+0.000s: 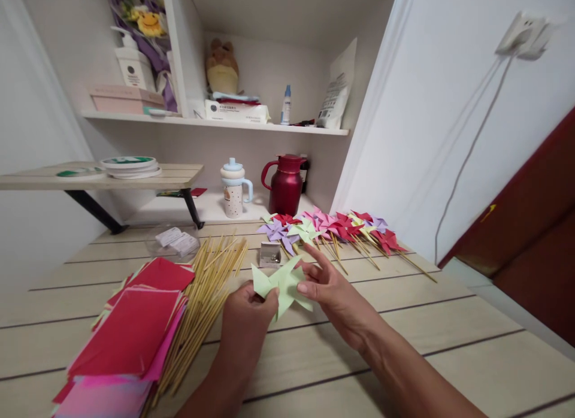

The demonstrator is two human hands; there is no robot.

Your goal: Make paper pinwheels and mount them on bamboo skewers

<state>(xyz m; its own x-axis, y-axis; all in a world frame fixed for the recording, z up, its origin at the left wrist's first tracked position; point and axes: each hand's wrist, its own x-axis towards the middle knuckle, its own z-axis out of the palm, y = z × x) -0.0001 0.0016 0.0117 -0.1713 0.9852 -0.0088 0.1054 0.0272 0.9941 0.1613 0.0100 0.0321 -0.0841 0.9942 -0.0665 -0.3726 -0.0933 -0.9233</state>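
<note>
Nearest to us, our left hand (246, 313) is closed around the lower left edge of a pale green paper pinwheel (282, 284), pinching it between thumb and fingers. Our right hand (333, 291) meets the same pinwheel from the right, its fingertips pressed on the folded flaps and the forefinger stretched out above. The pinwheel hangs between both hands, just above the tabletop (449, 358) and not lying on it.

To the left of our left hand, a bundle of thin bamboo sticks (204, 301) lies lengthwise on the tabletop, and just beside it a stack of red and pink paper squares (135, 328) fans out toward the near left corner.

Just beyond the pinwheel stands a small metal box (270, 254); what it holds we cannot tell. Left of it lies a clear plastic bag (173, 241).

Farther back to the right, a row of finished pinwheels on sticks (332, 229) in purple, green, pink and red lies spread toward the wall.

Behind them, on a lower white ledge, a dark red jug (286, 184) stands near a lidded cup (234, 190). A shelf (215, 123) above carries bottles, boxes and a soft toy.
</note>
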